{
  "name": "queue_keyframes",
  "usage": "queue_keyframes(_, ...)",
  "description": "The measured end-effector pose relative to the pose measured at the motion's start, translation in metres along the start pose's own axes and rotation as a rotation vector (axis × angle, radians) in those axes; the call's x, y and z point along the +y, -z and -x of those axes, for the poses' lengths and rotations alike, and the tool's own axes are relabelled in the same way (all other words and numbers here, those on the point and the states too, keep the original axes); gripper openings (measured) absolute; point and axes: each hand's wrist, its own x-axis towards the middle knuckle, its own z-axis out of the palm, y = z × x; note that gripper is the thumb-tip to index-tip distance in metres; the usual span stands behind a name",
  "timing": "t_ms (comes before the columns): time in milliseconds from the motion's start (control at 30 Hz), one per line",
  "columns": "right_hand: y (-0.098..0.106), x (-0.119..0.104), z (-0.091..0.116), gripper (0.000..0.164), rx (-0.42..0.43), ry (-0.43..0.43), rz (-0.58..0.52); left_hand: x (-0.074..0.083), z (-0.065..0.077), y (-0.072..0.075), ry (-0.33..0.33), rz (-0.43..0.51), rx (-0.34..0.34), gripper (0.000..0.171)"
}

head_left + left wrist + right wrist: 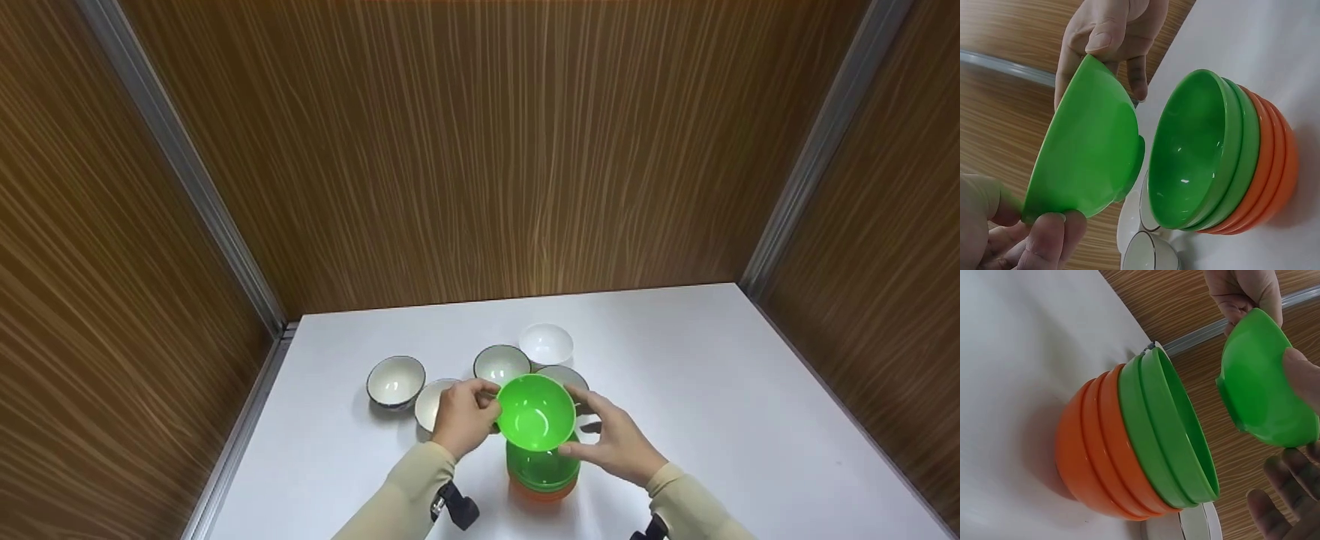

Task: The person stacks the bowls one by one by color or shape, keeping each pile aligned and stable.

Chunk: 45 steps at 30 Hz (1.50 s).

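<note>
1. Fingers of the left hand (463, 420) pinch the green bowl (534, 411) by its rim.
2. Those of the right hand (615, 442) grip its opposite side.
3. It hangs above the stack (545, 474), just apart.
4. Pale bowls (396, 379) stand beyond, on the tabletop (675, 375).

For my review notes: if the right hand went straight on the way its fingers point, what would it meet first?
Most likely the raised green bowl, which the left hand pinches: it sits just ahead of the right hand, though exact depth is unclear in the head view.
</note>
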Motion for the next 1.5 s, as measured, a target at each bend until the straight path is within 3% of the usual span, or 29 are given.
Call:
queue_keyframes(167,0.003,0.004,0.003,0.083,0.009,-0.014,-0.021,-0.001,0.002,-0.002,-0.024,0.026,-0.044,0.021)
queue_keyframes(467,0.01,0.01,0.008,0.08,0.012,-0.035,-0.017,-0.004,0.006,-0.002,-0.102,-0.096,-0.233,0.078)
queue_keyframes(633,0.013,0.013,0.011,0.079,0.0,-0.058,0.004,-0.012,0.008,-0.002,-0.135,-0.104,-0.318,0.089)
queue_keyframes(800,0.012,0.017,0.013,0.078,-0.015,-0.067,0.005,-0.019,0.009,-0.006,-0.18,-0.155,-0.302,0.085)
queue_keyframes(933,0.01,0.032,0.014,0.078,-0.028,-0.064,0.021,-0.025,0.011,-0.008,-0.208,-0.203,-0.285,0.083)
queue_keyframes(1133,0.008,0.054,0.015,0.083,-0.05,-0.067,0.075,-0.029,0.014,-0.01,-0.197,-0.24,-0.276,0.086)
queue_keyframes(1500,0.001,0.06,0.02,0.083,-0.072,-0.06,0.102,-0.045,0.023,-0.015,-0.186,-0.306,-0.25,0.084)
